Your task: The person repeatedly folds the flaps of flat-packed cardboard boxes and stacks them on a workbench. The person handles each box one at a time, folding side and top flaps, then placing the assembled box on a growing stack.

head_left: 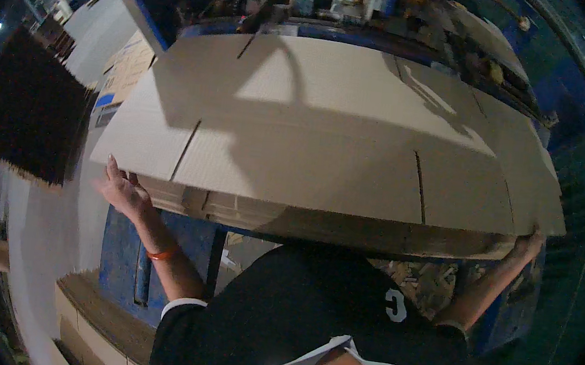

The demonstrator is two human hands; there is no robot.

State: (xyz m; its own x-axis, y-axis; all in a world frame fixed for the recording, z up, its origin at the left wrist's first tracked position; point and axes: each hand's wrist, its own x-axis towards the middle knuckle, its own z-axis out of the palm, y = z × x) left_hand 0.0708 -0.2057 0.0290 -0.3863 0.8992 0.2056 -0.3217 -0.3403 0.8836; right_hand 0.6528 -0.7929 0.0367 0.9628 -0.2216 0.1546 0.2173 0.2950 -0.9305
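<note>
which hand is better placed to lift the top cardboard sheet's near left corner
Probably the left hand: it is at that corner of the sheet; the right hand is at the opposite end.

A broad, pale-brown cardboard sheet [344, 170], unfolded and face up.
It spreads crosswise, its long edges running left to right. Narrow, dark slots cut inward from the near edge and from the far one, and shadows fall across its plain surface. Layered cardboard [288, 223] shows beneath the near edge; whether the two touch there cannot be told.
</note>
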